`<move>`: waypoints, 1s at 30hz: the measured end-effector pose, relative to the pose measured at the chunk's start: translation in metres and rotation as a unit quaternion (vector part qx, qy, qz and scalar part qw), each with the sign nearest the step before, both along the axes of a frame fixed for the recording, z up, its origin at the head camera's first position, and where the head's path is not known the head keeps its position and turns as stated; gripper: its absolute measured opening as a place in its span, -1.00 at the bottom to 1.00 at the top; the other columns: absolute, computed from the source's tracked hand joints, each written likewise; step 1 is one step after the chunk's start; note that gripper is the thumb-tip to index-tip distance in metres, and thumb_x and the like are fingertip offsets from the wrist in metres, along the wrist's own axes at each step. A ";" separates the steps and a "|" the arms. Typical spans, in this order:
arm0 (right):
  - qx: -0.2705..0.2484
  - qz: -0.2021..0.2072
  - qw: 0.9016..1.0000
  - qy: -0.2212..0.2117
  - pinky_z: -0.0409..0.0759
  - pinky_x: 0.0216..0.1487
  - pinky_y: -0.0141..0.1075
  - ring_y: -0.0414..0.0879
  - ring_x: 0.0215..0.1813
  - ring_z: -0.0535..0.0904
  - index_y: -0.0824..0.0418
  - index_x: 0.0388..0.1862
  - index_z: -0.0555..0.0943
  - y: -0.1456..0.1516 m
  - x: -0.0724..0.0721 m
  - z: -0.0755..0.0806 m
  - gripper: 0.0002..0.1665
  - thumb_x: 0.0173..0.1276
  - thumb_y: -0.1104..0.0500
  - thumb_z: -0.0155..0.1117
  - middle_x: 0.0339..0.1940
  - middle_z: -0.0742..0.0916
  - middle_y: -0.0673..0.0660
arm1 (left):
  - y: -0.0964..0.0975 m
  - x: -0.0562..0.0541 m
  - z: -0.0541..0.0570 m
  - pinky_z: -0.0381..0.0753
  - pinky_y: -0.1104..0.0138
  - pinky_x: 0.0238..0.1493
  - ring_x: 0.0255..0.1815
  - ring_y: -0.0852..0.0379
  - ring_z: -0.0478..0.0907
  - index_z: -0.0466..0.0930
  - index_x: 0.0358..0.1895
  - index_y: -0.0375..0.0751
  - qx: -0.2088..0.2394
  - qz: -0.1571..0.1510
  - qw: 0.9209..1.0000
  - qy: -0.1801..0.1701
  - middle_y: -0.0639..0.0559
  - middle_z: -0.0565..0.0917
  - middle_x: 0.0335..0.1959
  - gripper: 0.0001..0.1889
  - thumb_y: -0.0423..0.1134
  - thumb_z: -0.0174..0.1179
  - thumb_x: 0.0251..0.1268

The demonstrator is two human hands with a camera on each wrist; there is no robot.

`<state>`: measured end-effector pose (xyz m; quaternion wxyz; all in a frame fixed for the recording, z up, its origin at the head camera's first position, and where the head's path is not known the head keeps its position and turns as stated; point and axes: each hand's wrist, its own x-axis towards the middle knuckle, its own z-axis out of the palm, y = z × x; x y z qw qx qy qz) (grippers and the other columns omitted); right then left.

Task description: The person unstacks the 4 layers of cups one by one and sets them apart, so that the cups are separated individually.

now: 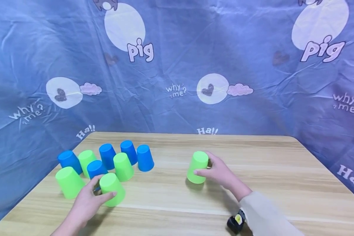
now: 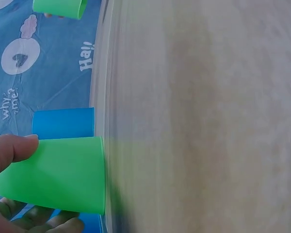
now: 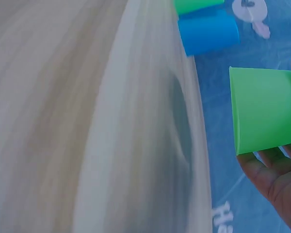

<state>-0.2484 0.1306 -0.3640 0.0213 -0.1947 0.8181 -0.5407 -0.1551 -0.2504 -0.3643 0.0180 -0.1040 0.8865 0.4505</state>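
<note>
In the head view my left hand [image 1: 87, 200] grips an upside-down green cup [image 1: 113, 193] at the front of a group of cups, thumb on its near side. The left wrist view shows the thumb and fingers [image 2: 63, 225] around this green cup [image 2: 53, 177]. Farther right, my right hand [image 1: 221, 170] holds another upside-down green cup [image 1: 197, 168], a shadow below it. The right wrist view has that green cup [image 3: 264, 109] between thumb and fingers, seemingly raised off the table. Closest to the left hand are a green cup [image 1: 69, 182] and a partly hidden blue cup [image 1: 96, 168].
More upturned cups stand behind at the left, among them a green cup [image 1: 123, 167] and a blue cup [image 1: 145, 158]. A wooden table [image 1: 171, 203] bears them. A printed blue cloth [image 1: 177, 65] hangs behind. A black device [image 1: 236, 223] sits by the right wrist.
</note>
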 end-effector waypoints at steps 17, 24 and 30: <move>0.016 0.054 0.998 0.003 0.49 0.13 -0.06 0.02 0.07 0.54 0.11 0.16 0.44 -0.088 -0.007 -0.005 -0.30 0.01 0.07 0.47 -0.04 0.64 0.06 | -0.001 -0.001 0.001 0.45 -0.13 0.05 0.25 -0.43 0.23 0.13 0.35 -0.22 -0.026 -0.010 1.000 0.012 -0.45 0.21 0.32 -0.19 -0.05 0.32 0.07; 0.020 0.055 0.998 0.006 0.52 0.06 -0.10 0.01 0.02 0.55 0.10 0.11 0.47 -0.116 -0.006 -0.008 -0.33 -0.01 0.06 0.48 -0.07 0.65 0.03 | -0.001 -0.001 0.002 0.44 -0.11 0.08 0.26 -0.43 0.22 0.13 0.35 -0.23 -0.023 -0.015 0.999 0.021 -0.43 0.23 0.31 -0.21 -0.08 0.32 0.08; 0.022 0.053 0.998 0.009 0.55 0.00 -0.16 -0.01 -0.01 0.57 0.13 0.08 0.48 -0.142 0.000 -0.010 -0.35 -0.03 0.07 0.50 -0.10 0.66 0.03 | -0.001 0.000 0.003 0.45 -0.11 0.06 0.25 -0.42 0.23 0.15 0.34 -0.24 -0.027 -0.016 0.999 0.018 -0.44 0.24 0.30 -0.21 -0.08 0.32 0.07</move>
